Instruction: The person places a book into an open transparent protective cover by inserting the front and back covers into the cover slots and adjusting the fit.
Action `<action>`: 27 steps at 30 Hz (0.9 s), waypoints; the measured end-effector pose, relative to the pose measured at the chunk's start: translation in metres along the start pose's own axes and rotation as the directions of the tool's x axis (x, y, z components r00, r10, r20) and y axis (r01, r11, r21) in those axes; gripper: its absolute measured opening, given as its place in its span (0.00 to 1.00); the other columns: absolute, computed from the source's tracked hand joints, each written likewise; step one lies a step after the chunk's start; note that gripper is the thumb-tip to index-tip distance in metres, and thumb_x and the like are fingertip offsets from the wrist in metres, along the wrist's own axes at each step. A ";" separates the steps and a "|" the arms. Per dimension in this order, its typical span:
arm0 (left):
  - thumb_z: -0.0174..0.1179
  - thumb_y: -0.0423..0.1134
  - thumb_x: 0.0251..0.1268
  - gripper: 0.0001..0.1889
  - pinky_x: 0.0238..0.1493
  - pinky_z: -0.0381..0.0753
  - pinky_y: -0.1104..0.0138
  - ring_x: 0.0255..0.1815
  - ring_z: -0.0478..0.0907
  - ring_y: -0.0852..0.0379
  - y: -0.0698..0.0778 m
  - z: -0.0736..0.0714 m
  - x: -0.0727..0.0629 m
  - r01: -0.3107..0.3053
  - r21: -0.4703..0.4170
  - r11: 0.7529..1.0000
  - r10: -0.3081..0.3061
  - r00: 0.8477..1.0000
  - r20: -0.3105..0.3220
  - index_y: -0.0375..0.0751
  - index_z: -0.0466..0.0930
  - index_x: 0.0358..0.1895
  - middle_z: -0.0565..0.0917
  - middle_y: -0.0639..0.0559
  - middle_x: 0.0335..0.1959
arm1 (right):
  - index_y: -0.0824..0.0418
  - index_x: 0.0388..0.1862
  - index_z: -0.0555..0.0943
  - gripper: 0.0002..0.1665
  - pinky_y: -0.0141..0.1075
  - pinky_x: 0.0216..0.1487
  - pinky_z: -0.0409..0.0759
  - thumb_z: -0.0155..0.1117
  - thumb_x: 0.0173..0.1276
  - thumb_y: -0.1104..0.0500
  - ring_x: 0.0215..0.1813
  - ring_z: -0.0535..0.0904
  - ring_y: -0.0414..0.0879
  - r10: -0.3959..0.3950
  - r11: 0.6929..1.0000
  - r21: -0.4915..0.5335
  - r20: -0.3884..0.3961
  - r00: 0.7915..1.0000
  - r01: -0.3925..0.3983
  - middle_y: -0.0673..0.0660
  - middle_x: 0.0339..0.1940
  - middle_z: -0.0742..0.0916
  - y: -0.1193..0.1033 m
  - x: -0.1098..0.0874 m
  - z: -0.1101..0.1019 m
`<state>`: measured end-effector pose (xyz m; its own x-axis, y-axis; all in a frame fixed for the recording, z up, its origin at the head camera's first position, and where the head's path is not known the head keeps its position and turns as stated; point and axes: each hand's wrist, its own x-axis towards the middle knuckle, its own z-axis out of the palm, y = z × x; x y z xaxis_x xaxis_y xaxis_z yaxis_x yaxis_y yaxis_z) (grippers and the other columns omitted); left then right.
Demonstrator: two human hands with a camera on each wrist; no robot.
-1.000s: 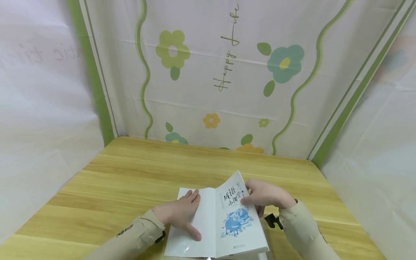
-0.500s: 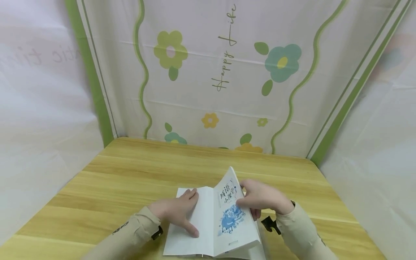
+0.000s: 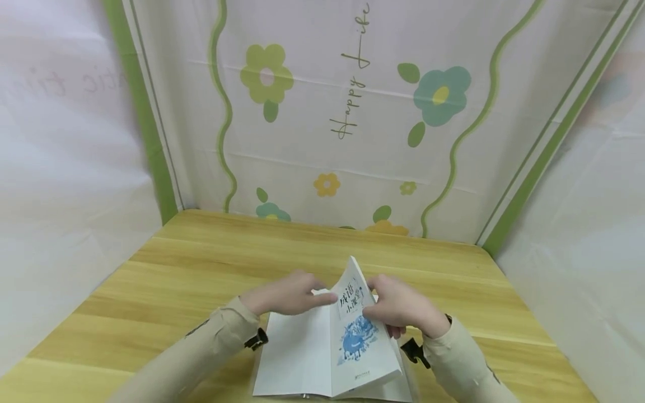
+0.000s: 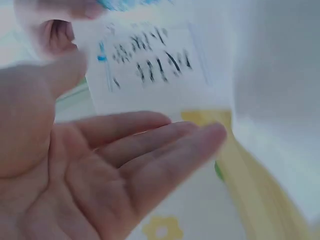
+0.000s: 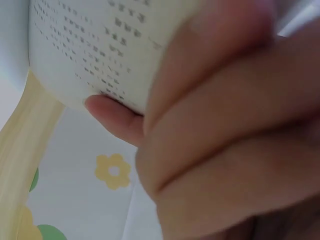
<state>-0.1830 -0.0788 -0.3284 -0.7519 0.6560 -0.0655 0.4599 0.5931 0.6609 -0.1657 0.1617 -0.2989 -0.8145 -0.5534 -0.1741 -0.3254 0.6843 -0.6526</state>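
Note:
A white paperback book (image 3: pixel 355 330) with black characters and a blue picture on its front lies open near the table's front edge. Its right-hand block of pages is raised and tilted, gripped at the outer edge by my right hand (image 3: pixel 403 305). Printed lines show on the page's underside in the right wrist view, beside the curled fingers (image 5: pixel 225 140). On the left, a blank white cover flap (image 3: pixel 297 352) lies flat. Over its top edge, close to the fold, is my left hand (image 3: pixel 289 294). Its fingers (image 4: pixel 165 165) are extended with nothing between them and the thumb in the left wrist view.
The wooden table (image 3: pixel 201 268) stretches back to a white curtain (image 3: pixel 322 112) printed with flowers and lettering. White fabric also hangs along the left (image 3: pixel 75 140) and right sides. A black strap clip (image 3: pixel 415 352) hangs at the right sleeve.
My left hand has lifted off the middle of the flap and moved up and right towards the fold. The right hand has tilted the pages further up and leftward.

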 end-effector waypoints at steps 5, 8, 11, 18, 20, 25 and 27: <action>0.43 0.58 0.78 0.29 0.25 0.81 0.66 0.24 0.81 0.54 0.015 0.001 0.023 0.051 -0.214 0.976 -0.067 0.995 -0.070 0.39 0.87 0.44 0.86 0.50 0.29 | 0.68 0.42 0.81 0.12 0.31 0.07 0.69 0.61 0.58 0.68 0.08 0.71 0.40 0.000 1.000 -0.027 -0.056 0.998 -0.002 0.50 0.17 0.83 -0.004 0.001 0.004; 0.41 0.61 0.77 0.34 0.26 0.86 0.58 0.25 0.85 0.44 0.024 0.004 0.031 0.091 -0.324 0.942 -0.125 0.988 -0.087 0.34 0.86 0.38 0.86 0.42 0.29 | 0.66 0.36 0.81 0.08 0.33 0.08 0.72 0.61 0.56 0.67 0.09 0.74 0.40 -0.012 0.999 -0.054 -0.098 0.995 0.007 0.49 0.16 0.82 -0.006 0.002 0.007; 0.41 0.62 0.77 0.37 0.26 0.86 0.52 0.22 0.85 0.41 0.030 0.005 0.038 0.121 -0.370 0.921 -0.162 0.984 -0.081 0.30 0.85 0.32 0.86 0.39 0.26 | 0.64 0.31 0.81 0.05 0.35 0.08 0.75 0.62 0.54 0.68 0.11 0.76 0.39 -0.045 0.997 -0.068 -0.140 0.989 0.035 0.48 0.15 0.82 -0.008 0.003 0.012; 0.47 0.54 0.77 0.34 0.23 0.85 0.54 0.19 0.84 0.43 0.040 0.002 0.044 0.187 -0.264 0.946 -0.216 0.973 -0.083 0.26 0.80 0.22 0.83 0.39 0.18 | 0.62 0.25 0.82 0.04 0.32 0.09 0.72 0.61 0.53 0.68 0.12 0.74 0.35 -0.097 0.986 -0.156 -0.230 0.968 0.062 0.45 0.14 0.81 -0.011 0.004 0.020; 0.48 0.50 0.77 0.31 0.23 0.85 0.54 0.18 0.84 0.43 0.042 0.001 0.045 0.202 -0.241 0.949 -0.225 0.972 -0.069 0.26 0.82 0.22 0.82 0.38 0.16 | 0.60 0.24 0.82 0.04 0.31 0.09 0.70 0.61 0.52 0.67 0.11 0.73 0.34 -0.093 0.982 -0.183 -0.247 0.965 0.047 0.44 0.14 0.80 -0.011 0.004 0.021; 0.47 0.40 0.73 0.25 0.26 0.86 0.52 0.19 0.84 0.43 0.046 0.000 0.045 0.239 -0.270 0.933 -0.256 0.966 -0.029 0.24 0.83 0.24 0.82 0.37 0.16 | 0.59 0.21 0.80 0.05 0.29 0.09 0.69 0.61 0.53 0.66 0.11 0.72 0.33 -0.090 0.978 -0.203 -0.258 0.962 0.037 0.43 0.12 0.79 -0.012 0.004 0.021; 0.46 0.38 0.72 0.24 0.27 0.86 0.52 0.19 0.84 0.43 0.046 -0.001 0.045 0.241 -0.281 0.929 -0.259 0.965 -0.029 0.24 0.84 0.24 0.83 0.37 0.16 | 0.59 0.22 0.80 0.05 0.29 0.09 0.68 0.61 0.55 0.66 0.11 0.70 0.33 -0.099 0.982 -0.182 -0.239 0.966 0.055 0.44 0.12 0.78 -0.012 0.004 0.020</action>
<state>-0.1961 -0.0225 -0.3004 -0.8585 0.4664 -0.2131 0.1132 0.5778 0.8083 -0.1555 0.1416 -0.3066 -0.8694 -0.4888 0.0720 -0.4518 0.7275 -0.5164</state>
